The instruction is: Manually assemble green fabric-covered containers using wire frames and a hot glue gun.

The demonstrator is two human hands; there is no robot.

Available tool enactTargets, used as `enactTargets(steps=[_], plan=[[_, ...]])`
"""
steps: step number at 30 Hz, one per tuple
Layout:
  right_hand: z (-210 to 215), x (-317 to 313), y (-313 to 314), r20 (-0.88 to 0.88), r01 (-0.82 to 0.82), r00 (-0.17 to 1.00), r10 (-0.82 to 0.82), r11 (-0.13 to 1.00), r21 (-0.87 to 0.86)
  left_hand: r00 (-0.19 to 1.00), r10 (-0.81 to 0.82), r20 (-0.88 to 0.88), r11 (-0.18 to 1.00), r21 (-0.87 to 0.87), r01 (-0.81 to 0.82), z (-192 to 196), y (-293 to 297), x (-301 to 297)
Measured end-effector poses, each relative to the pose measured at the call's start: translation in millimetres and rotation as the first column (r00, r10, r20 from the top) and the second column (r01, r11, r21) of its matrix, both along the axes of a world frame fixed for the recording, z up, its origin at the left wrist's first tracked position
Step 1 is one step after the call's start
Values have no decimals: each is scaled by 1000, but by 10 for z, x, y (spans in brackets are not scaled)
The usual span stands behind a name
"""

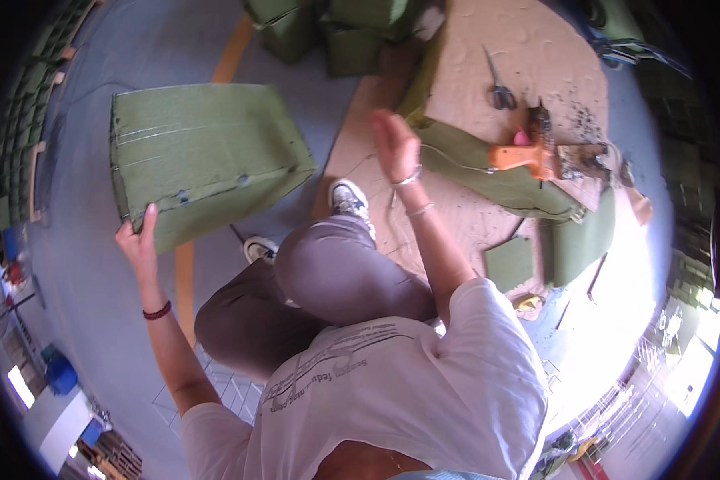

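Observation:
A green, fabric-like box [208, 144] with stitched or wired lines and dark spots along its near edge is tilted in the air. My left hand [140, 236] grips its lower left corner, thumb on top. Raised to the right of the box, apart from it, my right hand [396, 148] is empty, with its fingers stretched out and slightly blurred. An orange glue gun [516, 158] with a dark, crusted front lies on the cardboard-topped surface [472, 72] to the right. Dark-handled scissors [500, 94] lie beyond it.
Several green boxes [352, 36] stand at the far side. A green square piece [510, 264] lies right of my knee, near the green-sided block under the cardboard. Thin strands hang between my right hand and the glue gun. Stacked green goods [16, 144] line the far left.

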State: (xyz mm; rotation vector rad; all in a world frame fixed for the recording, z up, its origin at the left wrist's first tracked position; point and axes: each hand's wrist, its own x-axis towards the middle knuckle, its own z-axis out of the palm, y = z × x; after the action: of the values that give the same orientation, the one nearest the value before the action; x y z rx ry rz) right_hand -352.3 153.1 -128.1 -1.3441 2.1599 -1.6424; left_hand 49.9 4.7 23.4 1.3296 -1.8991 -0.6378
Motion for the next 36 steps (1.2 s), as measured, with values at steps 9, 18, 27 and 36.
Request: enactTargets(steps=[9,18,27,36], plan=[[259,-2353,651,-740,687,648,-183,560,463,983,-46,175,998,45,39,131,-316,-170],[473,-2711,402,-604,508,797,29,509,695,997,-19,77,995,99,12,178,-492,-115],[210,-861,584,848,-440,-156,507,733,-519,995,-15,100,994,112,4,220,-454,-83],[-1308,470,487,860,-584,303,410,793,-173,991,-14,133,987,158,-7,229,-444,-131]])
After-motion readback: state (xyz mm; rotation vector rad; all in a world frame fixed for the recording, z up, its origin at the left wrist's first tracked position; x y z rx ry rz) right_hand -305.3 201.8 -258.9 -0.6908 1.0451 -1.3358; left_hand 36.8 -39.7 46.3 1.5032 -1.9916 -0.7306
